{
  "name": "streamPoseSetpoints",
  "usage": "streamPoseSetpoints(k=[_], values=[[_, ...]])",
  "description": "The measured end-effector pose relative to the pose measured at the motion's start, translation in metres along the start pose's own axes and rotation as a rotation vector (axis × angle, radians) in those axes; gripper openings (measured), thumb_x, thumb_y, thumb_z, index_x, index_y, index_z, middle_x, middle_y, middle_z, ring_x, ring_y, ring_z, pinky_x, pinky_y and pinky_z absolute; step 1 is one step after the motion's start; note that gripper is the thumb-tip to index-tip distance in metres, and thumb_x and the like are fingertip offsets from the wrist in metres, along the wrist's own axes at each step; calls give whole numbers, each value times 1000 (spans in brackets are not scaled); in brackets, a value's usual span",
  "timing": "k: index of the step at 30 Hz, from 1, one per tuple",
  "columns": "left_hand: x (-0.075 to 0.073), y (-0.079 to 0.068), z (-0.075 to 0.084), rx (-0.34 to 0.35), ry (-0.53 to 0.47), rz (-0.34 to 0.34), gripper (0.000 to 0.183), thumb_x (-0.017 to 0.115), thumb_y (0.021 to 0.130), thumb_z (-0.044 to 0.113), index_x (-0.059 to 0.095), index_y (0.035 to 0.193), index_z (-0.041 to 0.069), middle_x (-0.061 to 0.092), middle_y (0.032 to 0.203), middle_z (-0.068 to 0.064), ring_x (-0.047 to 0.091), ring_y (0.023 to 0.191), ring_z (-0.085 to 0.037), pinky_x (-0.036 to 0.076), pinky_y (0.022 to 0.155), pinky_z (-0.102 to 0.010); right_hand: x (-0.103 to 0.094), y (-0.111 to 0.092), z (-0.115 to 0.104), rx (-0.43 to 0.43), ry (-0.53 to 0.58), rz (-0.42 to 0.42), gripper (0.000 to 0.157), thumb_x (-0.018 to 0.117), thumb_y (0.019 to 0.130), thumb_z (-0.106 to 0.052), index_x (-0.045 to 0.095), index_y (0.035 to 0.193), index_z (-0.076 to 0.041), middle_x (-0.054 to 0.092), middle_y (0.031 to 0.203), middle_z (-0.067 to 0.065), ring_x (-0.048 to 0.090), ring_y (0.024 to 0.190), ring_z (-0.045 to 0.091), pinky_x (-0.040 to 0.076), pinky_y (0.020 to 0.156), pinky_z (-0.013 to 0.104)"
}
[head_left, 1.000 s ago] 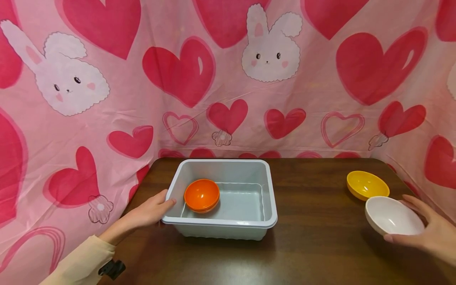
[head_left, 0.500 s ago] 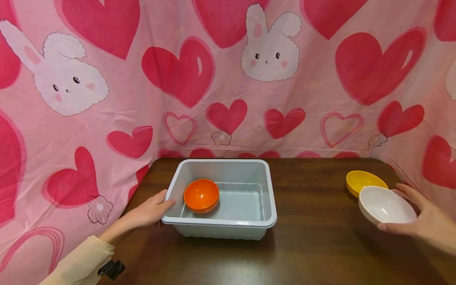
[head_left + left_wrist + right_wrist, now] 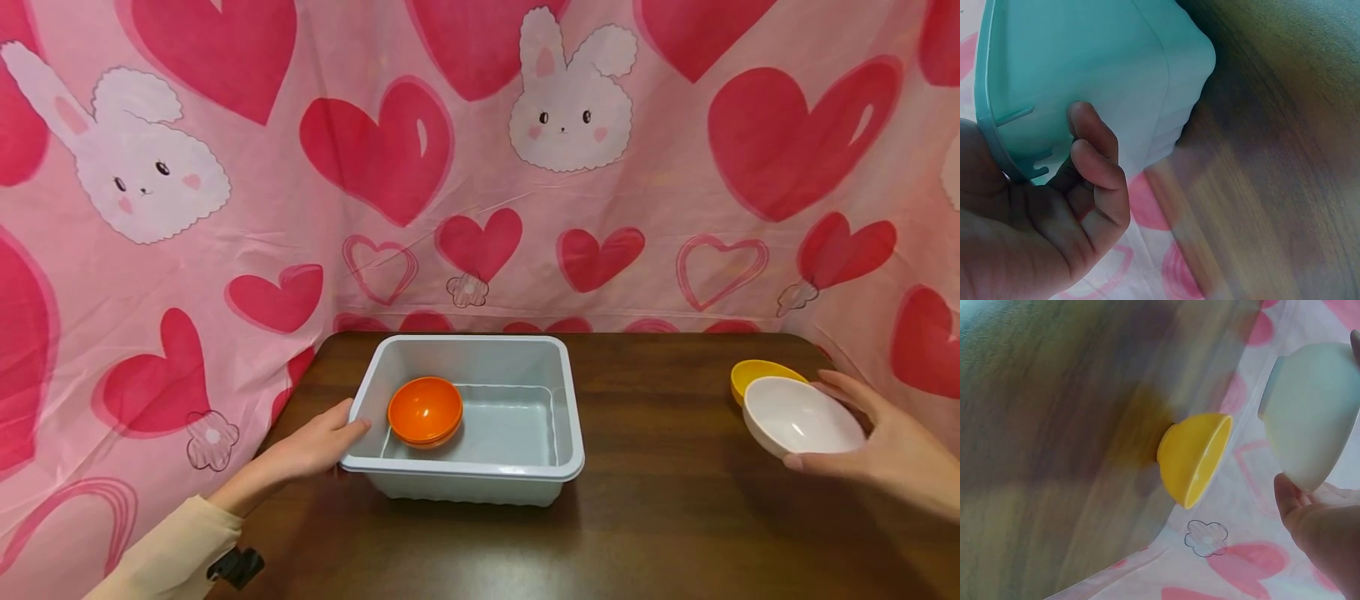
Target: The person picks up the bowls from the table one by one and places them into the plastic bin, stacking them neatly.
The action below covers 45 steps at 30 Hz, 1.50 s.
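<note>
My right hand [image 3: 873, 442] grips a white bowl [image 3: 802, 417] by its sides, thumb at the near rim and fingers at the far one. In the right wrist view the white bowl [image 3: 1310, 415] is up off the table, apart from the yellow bowl [image 3: 1191, 459]. That yellow bowl [image 3: 757, 375] stands on the table at the right and is partly hidden behind the white one in the head view. My left hand [image 3: 318, 442] holds the left rim of a grey plastic basin [image 3: 465, 469], thumb over the edge and fingers curled beneath it. Stacked orange bowls [image 3: 425, 410] sit inside the basin's left part.
The basin stands left of centre on a dark brown wooden table [image 3: 660, 500]. A pink curtain [image 3: 480, 192] with hearts and rabbits hangs behind the table and along both sides.
My right hand has carried the white bowl left and away from me, so it now covers more of the yellow bowl. The left hand and the basin have stayed put.
</note>
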State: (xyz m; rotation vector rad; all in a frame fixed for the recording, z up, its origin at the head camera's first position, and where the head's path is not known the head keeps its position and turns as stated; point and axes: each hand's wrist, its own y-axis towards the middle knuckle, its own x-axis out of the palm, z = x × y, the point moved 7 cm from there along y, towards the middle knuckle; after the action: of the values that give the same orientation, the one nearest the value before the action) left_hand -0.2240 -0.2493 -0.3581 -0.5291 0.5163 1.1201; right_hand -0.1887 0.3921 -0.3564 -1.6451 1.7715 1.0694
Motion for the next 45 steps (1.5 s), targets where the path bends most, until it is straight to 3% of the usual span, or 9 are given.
streamPoseSetpoints(k=[11,13,18,20,26,31,36,42,45], values=[[-1,0,0,3,2,0,42,52,107,13,43,138,-14,63,85,-10,61,57,-29,57,50,-47,0,12,-22,-48,-3,6,114,98,70,-24,34,160,1,45,146,34,38,96,-15,34,72,7],[-1,0,0,1,2,2,42,52,107,13,43,138,-14,63,85,-10,61,57,-30,56,50,-46,0,14,-26,-60,12,6,113,98,70,-23,34,160,-1,50,147,19,41,97,-14,35,74,5],[0,1,0,-2,1,5,41,52,107,13,43,137,-13,63,83,-9,61,56,-29,56,50,-44,-1,22,-38,-77,21,-3,111,99,71,-23,35,159,-3,49,144,11,43,97,-12,40,72,7],[0,1,-1,1,0,3,41,53,107,13,43,138,-13,62,83,-9,61,56,-29,56,50,-45,-1,25,-43,-78,21,-13,110,99,71,-23,36,158,-4,47,143,19,44,95,-10,43,69,11],[-1,2,-2,10,0,-2,42,54,106,14,44,137,-12,63,85,-10,61,57,-31,56,49,-42,0,28,-55,-90,41,-19,107,99,71,-22,38,158,-8,46,140,6,50,94,-2,48,68,16],[-1,3,-3,6,5,-1,42,54,106,13,44,138,-13,63,87,-12,62,58,-32,56,49,-39,2,35,-68,-97,34,-37,111,99,71,-27,36,161,-8,47,147,15,51,98,2,46,70,13],[-2,3,-2,12,9,7,41,53,106,12,44,136,-14,64,89,-13,62,59,-31,56,49,-39,6,44,-82,-104,48,-84,112,98,73,-29,34,163,-11,49,149,19,56,107,28,50,71,19],[-3,2,-2,20,9,16,40,53,106,12,45,136,-14,64,88,-12,61,58,-29,56,48,-41,9,55,-96,-147,52,-113,106,97,73,-31,38,160,-16,52,146,15,52,106,16,48,75,20],[-1,1,-2,15,8,11,40,53,107,12,45,135,-14,63,86,-11,61,57,-30,56,48,-40,13,58,-101,-149,52,-131,110,97,73,-32,36,161,-12,51,148,18,51,113,23,47,78,19]])
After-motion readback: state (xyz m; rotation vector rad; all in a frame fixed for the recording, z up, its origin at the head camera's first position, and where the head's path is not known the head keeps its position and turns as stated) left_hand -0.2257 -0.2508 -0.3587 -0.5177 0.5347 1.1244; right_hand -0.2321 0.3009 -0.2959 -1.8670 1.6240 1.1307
